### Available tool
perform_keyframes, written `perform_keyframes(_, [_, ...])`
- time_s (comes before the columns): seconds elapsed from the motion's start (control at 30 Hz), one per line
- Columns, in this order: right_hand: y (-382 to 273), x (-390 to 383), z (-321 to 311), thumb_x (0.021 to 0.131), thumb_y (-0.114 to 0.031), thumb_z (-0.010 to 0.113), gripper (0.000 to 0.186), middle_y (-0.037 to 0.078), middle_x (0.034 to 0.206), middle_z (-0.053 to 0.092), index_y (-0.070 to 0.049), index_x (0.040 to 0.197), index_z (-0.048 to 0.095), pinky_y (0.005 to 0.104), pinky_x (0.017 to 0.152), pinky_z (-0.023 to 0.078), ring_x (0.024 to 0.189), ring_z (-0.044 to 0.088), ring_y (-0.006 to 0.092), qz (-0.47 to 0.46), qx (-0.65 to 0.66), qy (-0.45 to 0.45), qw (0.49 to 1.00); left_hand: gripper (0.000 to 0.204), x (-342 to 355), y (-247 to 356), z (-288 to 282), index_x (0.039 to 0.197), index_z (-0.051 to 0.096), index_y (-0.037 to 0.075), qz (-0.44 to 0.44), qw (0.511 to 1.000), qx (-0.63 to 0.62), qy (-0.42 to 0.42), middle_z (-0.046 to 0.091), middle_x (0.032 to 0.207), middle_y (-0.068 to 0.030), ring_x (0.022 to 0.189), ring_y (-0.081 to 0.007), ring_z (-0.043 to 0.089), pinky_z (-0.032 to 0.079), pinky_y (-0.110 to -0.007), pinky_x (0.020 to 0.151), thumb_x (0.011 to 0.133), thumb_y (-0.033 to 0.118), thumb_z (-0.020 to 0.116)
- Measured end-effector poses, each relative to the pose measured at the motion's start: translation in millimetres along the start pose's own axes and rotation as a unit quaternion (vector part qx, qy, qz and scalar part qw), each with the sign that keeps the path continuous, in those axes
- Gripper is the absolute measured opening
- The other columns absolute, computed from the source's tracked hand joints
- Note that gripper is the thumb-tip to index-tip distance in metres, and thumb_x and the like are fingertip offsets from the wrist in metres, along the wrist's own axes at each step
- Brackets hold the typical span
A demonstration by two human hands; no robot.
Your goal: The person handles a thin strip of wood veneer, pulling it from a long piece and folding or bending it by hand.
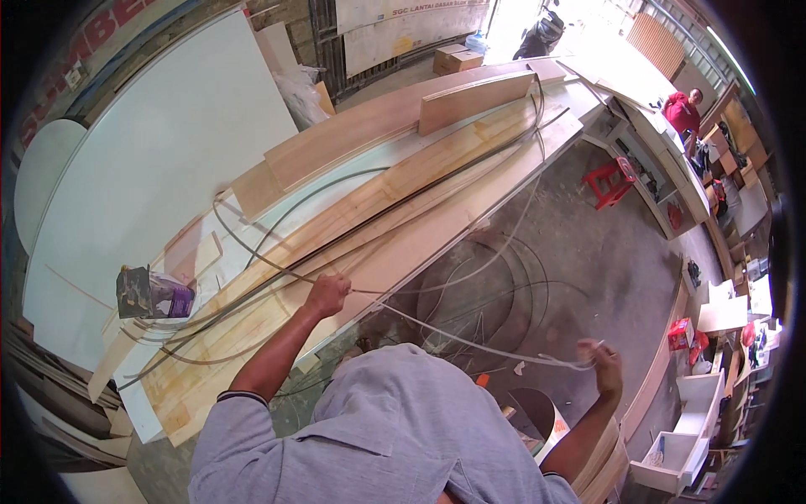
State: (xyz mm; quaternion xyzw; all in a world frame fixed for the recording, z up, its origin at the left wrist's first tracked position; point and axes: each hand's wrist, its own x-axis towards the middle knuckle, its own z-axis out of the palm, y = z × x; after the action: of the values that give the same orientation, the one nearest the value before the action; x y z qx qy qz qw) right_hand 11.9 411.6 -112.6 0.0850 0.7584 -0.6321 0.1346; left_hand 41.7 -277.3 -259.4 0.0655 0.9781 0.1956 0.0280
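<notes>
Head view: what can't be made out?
Head view:
Right hand: blurred, finger pose unclear.
Strip: its end near that hand, lost in the blur.
Left hand: palm hidden by its own back.
Grey shirt: cut off by lower edge.
Planks: hide whatever lies directly beneath.

A thin grey strip [470, 343] spans left hand [327, 296] to right hand [599, 356].

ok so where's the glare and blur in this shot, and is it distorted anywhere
Head view: the bright opening at the upper right is washed out to white; head view: the right hand looks slightly smeared, the left hand crisper; head view: fisheye bending toward the rim, black corners.
</notes>
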Motion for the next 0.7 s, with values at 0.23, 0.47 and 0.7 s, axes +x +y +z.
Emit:
perform_keyframes(0.23, [81, 5, 13, 0.092, -0.029, 0.066, 0.029, 0.007, 0.108, 0.071, -0.005, 0.107, 0.072, 0.0357, 0.083, 0.052, 0.099, 0.065, 0.0205, 0.23, -0.591, -0.035, 0.772, 0.017, 16, 26, -102, 0.086, 0.066, 0.004, -0.043, 0.991, -0.099, 0.084, 0.066, 0.081, -0.0177, 0.079, -0.0378, 0.064, 0.049, -0.047, 0.069, 0.086, 0.021, 0.064])
perform_keyframes(0.47, [100, 46, -2, 0.091, -0.037, 0.064, 0.034, 0.012, 0.099, 0.069, -0.004, 0.099, 0.068, 0.0415, 0.077, 0.05, 0.092, 0.063, 0.0256, 0.109, 0.036, 0.171, 0.979, 0.017, 47, 11, -191, 0.09, 0.071, 0.005, -0.099, 0.967, -0.049, 0.232, 0.068, 0.077, -0.0153, 0.073, -0.0354, 0.066, 0.051, -0.044, 0.068, 0.086, 0.022, 0.066])
perform_keyframes(0.7, [29, 145, 75, 0.091, -0.034, 0.061, 0.037, 0.012, 0.083, 0.069, 0.0, 0.084, 0.07, 0.0389, 0.071, 0.05, 0.075, 0.062, 0.0253, -0.168, -0.313, 0.48, 0.802, 0.017, 56, 27, -231, 0.089, 0.072, 0.005, -0.035, 0.962, -0.048, 0.268, 0.069, 0.078, -0.0142, 0.067, -0.0311, 0.064, 0.05, -0.041, 0.066, 0.086, 0.021, 0.067])
